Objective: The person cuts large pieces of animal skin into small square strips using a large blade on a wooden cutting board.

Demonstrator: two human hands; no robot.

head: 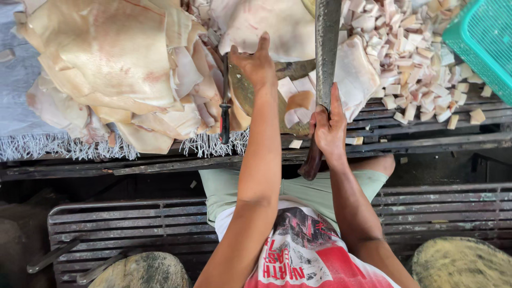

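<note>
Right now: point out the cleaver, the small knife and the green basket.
cleaver (326,53), head view, on the flat blade.
small knife (224,120), head view, on its dark handle.
green basket (482,37), head view, on its mesh wall.

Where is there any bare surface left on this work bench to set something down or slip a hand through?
Bare room is mostly the grey cloth at far left and the dark slats along the near edge at right. Crowded elsewhere: the skin sheets, the cut pieces by the green basket, and the centre, with the left hand, right hand and cleaver.

Meat-cutting stall: heaped pork skin (106,58), slatted wooden bench (416,125).
</note>
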